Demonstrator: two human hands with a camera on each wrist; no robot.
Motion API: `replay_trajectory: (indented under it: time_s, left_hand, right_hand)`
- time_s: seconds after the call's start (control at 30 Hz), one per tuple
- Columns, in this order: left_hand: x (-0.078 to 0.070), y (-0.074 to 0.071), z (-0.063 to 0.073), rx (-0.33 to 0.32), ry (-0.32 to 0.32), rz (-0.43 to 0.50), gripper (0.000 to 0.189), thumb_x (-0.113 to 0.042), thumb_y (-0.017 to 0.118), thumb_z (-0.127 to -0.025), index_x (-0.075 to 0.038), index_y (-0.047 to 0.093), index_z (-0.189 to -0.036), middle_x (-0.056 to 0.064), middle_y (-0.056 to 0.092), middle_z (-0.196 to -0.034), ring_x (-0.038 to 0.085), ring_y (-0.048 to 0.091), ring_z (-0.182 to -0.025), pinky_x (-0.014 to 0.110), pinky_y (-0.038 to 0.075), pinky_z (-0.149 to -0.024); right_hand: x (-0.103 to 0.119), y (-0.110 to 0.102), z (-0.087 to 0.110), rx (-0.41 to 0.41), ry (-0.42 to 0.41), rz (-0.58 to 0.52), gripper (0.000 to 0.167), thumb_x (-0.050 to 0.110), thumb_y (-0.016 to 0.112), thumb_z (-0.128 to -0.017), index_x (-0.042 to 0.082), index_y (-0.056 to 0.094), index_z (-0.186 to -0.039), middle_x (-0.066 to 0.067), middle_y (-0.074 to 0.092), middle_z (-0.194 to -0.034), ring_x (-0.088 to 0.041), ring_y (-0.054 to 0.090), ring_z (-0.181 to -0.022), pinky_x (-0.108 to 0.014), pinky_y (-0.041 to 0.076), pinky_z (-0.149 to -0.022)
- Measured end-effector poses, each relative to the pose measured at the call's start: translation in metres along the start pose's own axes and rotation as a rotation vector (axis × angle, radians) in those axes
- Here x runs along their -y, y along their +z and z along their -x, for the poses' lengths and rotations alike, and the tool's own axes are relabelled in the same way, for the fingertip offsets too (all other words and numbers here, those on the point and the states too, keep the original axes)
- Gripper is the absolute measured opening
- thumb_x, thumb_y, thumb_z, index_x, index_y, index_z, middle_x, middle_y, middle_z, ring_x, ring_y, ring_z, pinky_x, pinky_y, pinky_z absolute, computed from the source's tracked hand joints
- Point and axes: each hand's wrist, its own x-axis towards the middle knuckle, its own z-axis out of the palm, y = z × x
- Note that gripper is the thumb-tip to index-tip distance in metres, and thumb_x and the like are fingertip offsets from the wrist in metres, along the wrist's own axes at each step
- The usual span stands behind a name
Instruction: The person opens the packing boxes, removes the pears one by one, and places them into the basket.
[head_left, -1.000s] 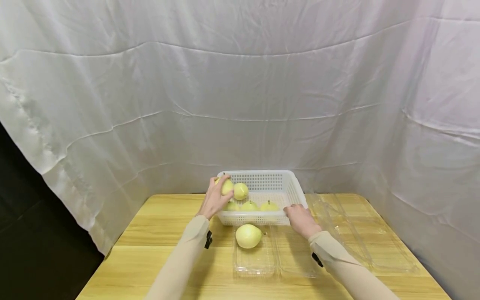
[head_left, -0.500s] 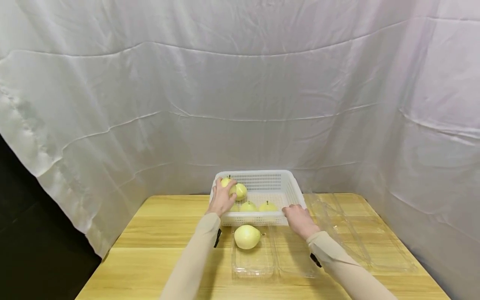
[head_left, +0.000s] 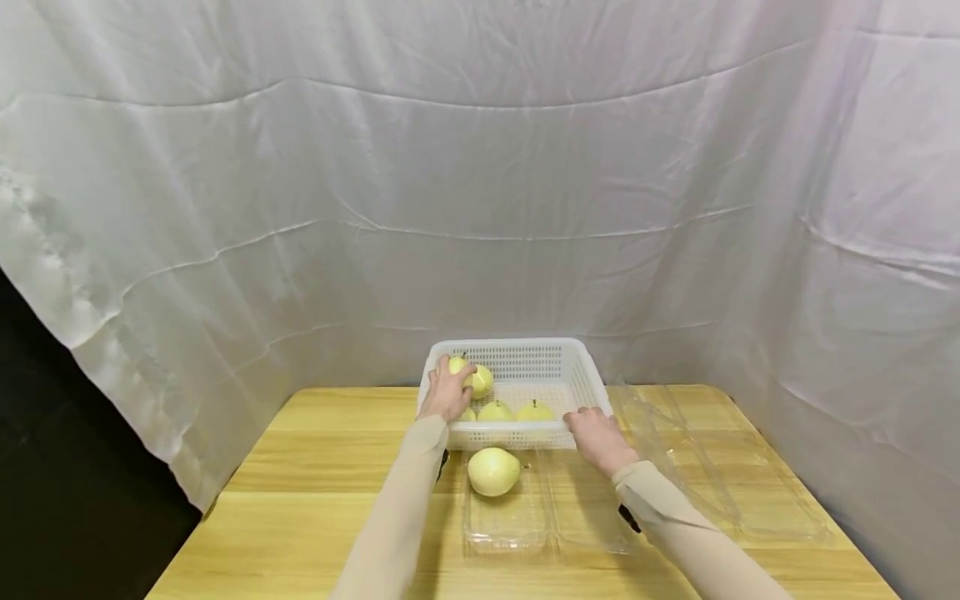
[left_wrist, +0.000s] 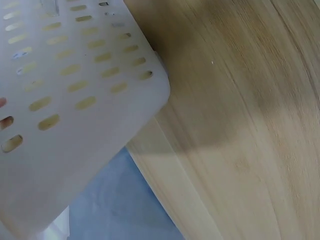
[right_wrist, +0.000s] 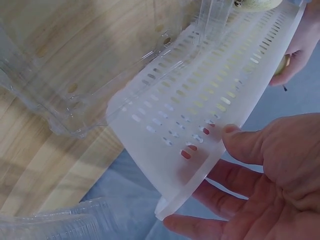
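Observation:
A white slotted plastic basket (head_left: 525, 427) stands at the table's back edge with several yellow-green pears in it. My left hand (head_left: 447, 392) reaches over its left side, fingers curled round a pear (head_left: 457, 364) at the back left. Another pear (head_left: 482, 381) sits just right of that one. My right hand (head_left: 597, 437) grips the basket's front right rim; in the right wrist view its thumb (right_wrist: 242, 145) lies outside the wall, with fingers on the other side. The left wrist view shows the basket wall (left_wrist: 85, 145), hiding most of the left hand.
Before the basket, an open clear plastic clamshell box (head_left: 506, 529) holds one large pear (head_left: 493, 472) lying on its side. More clear plastic containers (head_left: 720, 467) lie on the wooden table (head_left: 330, 475) at right. A grey-white curtain (head_left: 480, 183) hangs behind and around.
My left hand has moved slightly right and lower into the basket with its pear, toward the neighbouring pear. The right hand keeps its grip on the rim.

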Motion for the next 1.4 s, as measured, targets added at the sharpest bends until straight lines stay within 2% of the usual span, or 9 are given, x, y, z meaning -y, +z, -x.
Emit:
replay_trajectory:
  time_s: [0.4,0.73,0.83,0.97,1.03,1.1,1.2,1.33,1.4]
  left_hand:
    - [0.004,0.003,-0.003,0.14,-0.002,-0.057,0.044,-0.021,0.055,-0.1,-0.028,0.05,-0.143,0.024,0.015,-0.157,0.048,0.036,-0.131,0.05,0.055,-0.085]
    - [0.008,0.005,-0.003,0.187,-0.021,-0.123,0.044,-0.022,0.052,-0.1,-0.027,0.049,-0.144,0.029,0.019,-0.154,0.048,0.044,-0.121,0.054,0.049,-0.095]
    - [0.008,0.004,-0.003,0.21,-0.025,-0.121,0.043,-0.021,0.051,-0.1,-0.026,0.05,-0.143,0.028,0.02,-0.154,0.05,0.039,-0.128,0.058,0.044,-0.101]
    - [0.008,0.005,-0.004,0.28,-0.052,-0.096,0.043,-0.021,0.043,-0.102,-0.025,0.05,-0.144,0.027,0.015,-0.159,0.053,0.025,-0.141,0.063,0.032,-0.11]
    - [0.01,0.006,-0.005,0.304,-0.059,-0.089,0.043,-0.02,0.039,-0.103,-0.024,0.049,-0.145,0.027,0.015,-0.159,0.052,0.025,-0.141,0.062,0.03,-0.112]
    - [0.011,0.006,-0.005,0.304,-0.049,-0.091,0.044,-0.019,0.038,-0.102,-0.021,0.049,-0.145,0.027,0.019,-0.158,0.049,0.027,-0.142,0.059,0.029,-0.114]
    - [0.01,0.004,-0.004,0.263,-0.009,-0.107,0.044,-0.014,0.042,-0.101,-0.016,0.051,-0.143,0.029,0.032,-0.152,0.045,0.037,-0.137,0.054,0.032,-0.114]
    - [0.003,-0.002,-0.002,0.194,0.036,-0.143,0.042,-0.008,0.047,-0.098,-0.008,0.055,-0.139,0.025,0.051,-0.132,0.036,0.053,-0.117,0.048,0.045,-0.104]
    - [0.0,-0.004,-0.002,0.158,0.058,-0.168,0.041,-0.006,0.049,-0.096,-0.005,0.057,-0.136,0.022,0.054,-0.121,0.031,0.056,-0.107,0.045,0.049,-0.098]
  right_hand:
    - [0.001,0.005,0.001,-0.021,0.003,0.003,0.019,-0.009,0.056,-0.089,0.004,0.069,-0.093,-0.018,0.067,-0.087,-0.038,0.063,-0.082,-0.057,0.054,-0.067]
    - [0.008,0.008,0.001,-0.036,0.007,0.011,0.017,-0.007,0.056,-0.091,0.004,0.068,-0.094,-0.018,0.067,-0.088,-0.039,0.062,-0.083,-0.058,0.052,-0.069]
    - [0.009,0.008,0.001,-0.038,0.009,0.009,0.016,-0.006,0.055,-0.091,0.004,0.068,-0.093,-0.018,0.067,-0.088,-0.038,0.062,-0.083,-0.057,0.052,-0.068]
    - [0.009,0.008,0.002,-0.027,0.016,0.007,0.016,-0.006,0.056,-0.091,0.004,0.068,-0.094,-0.018,0.066,-0.088,-0.038,0.062,-0.083,-0.056,0.052,-0.067]
    - [0.01,0.007,0.002,-0.022,0.017,0.005,0.017,-0.007,0.056,-0.09,0.004,0.068,-0.094,-0.018,0.066,-0.087,-0.038,0.062,-0.083,-0.056,0.052,-0.068]
    - [0.009,0.007,0.001,-0.019,0.02,0.001,0.017,-0.008,0.057,-0.09,0.004,0.068,-0.094,-0.017,0.066,-0.087,-0.037,0.062,-0.083,-0.056,0.052,-0.068]
    - [0.008,0.007,0.001,-0.008,0.022,0.002,0.019,-0.01,0.057,-0.089,0.004,0.069,-0.095,-0.017,0.066,-0.087,-0.037,0.061,-0.083,-0.056,0.052,-0.069]
    - [0.004,0.005,-0.001,0.002,0.021,0.017,0.022,-0.012,0.058,-0.088,0.003,0.069,-0.099,-0.019,0.067,-0.089,-0.037,0.062,-0.082,-0.057,0.053,-0.07]
    - [0.002,0.004,-0.002,0.003,0.017,0.025,0.023,-0.013,0.059,-0.087,0.002,0.069,-0.101,-0.019,0.067,-0.089,-0.038,0.062,-0.082,-0.058,0.053,-0.07]
